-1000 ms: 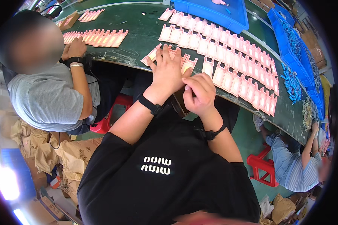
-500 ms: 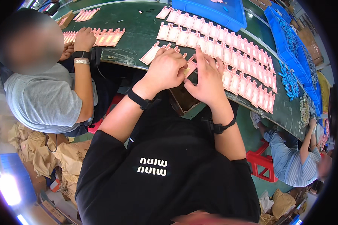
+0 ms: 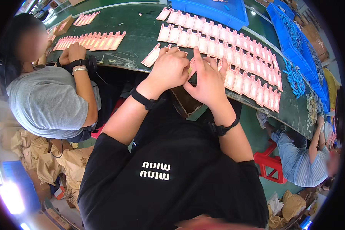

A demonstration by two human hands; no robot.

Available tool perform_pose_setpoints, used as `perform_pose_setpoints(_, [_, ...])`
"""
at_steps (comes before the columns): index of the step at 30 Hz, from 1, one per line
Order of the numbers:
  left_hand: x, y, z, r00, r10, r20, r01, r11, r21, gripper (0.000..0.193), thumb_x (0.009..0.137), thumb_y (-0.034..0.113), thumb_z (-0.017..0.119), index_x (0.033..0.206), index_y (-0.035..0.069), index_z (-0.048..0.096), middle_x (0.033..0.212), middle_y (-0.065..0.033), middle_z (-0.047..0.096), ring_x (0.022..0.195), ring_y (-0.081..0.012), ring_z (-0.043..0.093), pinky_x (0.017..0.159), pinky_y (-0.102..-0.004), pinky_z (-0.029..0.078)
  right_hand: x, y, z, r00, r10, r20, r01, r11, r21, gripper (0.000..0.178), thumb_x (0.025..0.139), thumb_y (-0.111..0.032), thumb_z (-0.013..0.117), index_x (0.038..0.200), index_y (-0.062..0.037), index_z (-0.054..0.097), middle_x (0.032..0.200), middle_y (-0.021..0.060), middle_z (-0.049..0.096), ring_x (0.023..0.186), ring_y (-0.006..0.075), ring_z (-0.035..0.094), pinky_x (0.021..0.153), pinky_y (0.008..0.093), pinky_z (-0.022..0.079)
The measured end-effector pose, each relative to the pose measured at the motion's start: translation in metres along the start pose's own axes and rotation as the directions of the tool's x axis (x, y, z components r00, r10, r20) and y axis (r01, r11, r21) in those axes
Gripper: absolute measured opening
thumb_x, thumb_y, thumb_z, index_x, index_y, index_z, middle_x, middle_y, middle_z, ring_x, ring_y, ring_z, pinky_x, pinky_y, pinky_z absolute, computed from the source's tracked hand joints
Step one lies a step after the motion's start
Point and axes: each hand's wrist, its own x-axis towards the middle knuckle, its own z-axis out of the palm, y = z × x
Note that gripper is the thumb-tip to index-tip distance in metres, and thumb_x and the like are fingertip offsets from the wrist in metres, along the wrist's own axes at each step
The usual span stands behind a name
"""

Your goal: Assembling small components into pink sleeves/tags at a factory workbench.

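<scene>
Several flat pink pieces with pale rectangular middles and notched tops, one of them this pink piece point(image 3: 151, 56), lie in rows on the dark green table point(image 3: 140, 32). My left hand point(image 3: 170, 68) is closed, fingers curled down at the near edge of the rows. At its fingertips shows a small yellowish piece point(image 3: 190, 69), partly hidden. Beside it my right hand point(image 3: 209, 80) has its fingers apart and stretched out over the pink pieces, its thumb close to the left fingertips. What lies beneath both hands is mostly covered.
A blue tray point(image 3: 214, 13) stands behind the rows. Blue bins point(image 3: 301, 48) line the right side, by a pile of small blue parts point(image 3: 294, 80). At left a co-worker point(image 3: 50, 99) handles similar pink pieces; another person point(image 3: 301, 157) sits at right near a red stool point(image 3: 270, 163).
My hands stay nearly in place, with the right hand shifting slightly left toward the left one. The co-worker at left has lifted and turned their head, and their hands moved a little lower and left.
</scene>
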Motion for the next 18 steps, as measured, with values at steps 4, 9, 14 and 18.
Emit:
perform_pose_setpoints(4, [-0.002, -0.005, -0.002, 0.996, 0.064, 0.067, -0.064, 0.998, 0.003, 0.002, 0.080, 0.012, 0.077, 0.081, 0.010, 0.077, 0.093, -0.0070, 0.073, 0.107, -0.0309, 0.069, 0.105, -0.0508, 0.047, 0.002, 0.006, -0.002, 0.999, -0.020, -0.025, 0.020, 1.000, -0.020, 0.116, 0.078, -0.038, 0.087, 0.174, -0.0017, 0.034, 0.124, 0.0123, 0.078, 0.135, 0.0322, 0.064, 0.133, 0.0695, 0.010])
perform_pose_setpoints(9, [0.010, -0.007, -0.013, 0.968, 0.106, 0.228, -0.108, 0.994, -0.007, 0.001, 0.080, 0.012, 0.077, 0.081, 0.011, 0.077, 0.093, -0.0065, 0.074, 0.104, -0.0302, 0.069, 0.101, -0.0493, 0.049, 0.011, 0.011, -0.013, 0.996, -0.005, 0.093, 0.003, 1.000, 0.019, 0.113, 0.077, -0.039, 0.087, 0.170, 0.0043, 0.038, 0.122, 0.0114, 0.081, 0.137, 0.0320, 0.065, 0.135, 0.0690, 0.008])
perform_pose_setpoints(14, [0.025, -0.003, -0.017, 0.907, 0.216, 0.361, -0.245, 0.969, 0.036, 0.003, 0.079, 0.012, 0.078, 0.082, 0.011, 0.079, 0.094, -0.0050, 0.075, 0.099, -0.0287, 0.069, 0.095, -0.0459, 0.054, 0.016, 0.022, -0.013, 0.993, -0.074, 0.096, 0.070, 0.997, 0.045, 0.110, 0.076, -0.043, 0.089, 0.166, 0.0032, 0.045, 0.123, 0.0120, 0.080, 0.138, 0.0305, 0.065, 0.135, 0.0700, 0.012])
perform_pose_setpoints(18, [0.029, 0.003, -0.010, 0.899, 0.220, 0.379, -0.257, 0.965, 0.048, 0.005, 0.079, 0.013, 0.080, 0.083, 0.011, 0.080, 0.094, -0.0042, 0.076, 0.100, -0.0278, 0.070, 0.092, -0.0455, 0.058, 0.019, 0.028, -0.017, 0.985, -0.087, 0.151, 0.078, 0.995, 0.068, 0.111, 0.074, -0.044, 0.091, 0.165, 0.0025, 0.047, 0.126, 0.0125, 0.080, 0.139, 0.0305, 0.065, 0.135, 0.0712, 0.014])
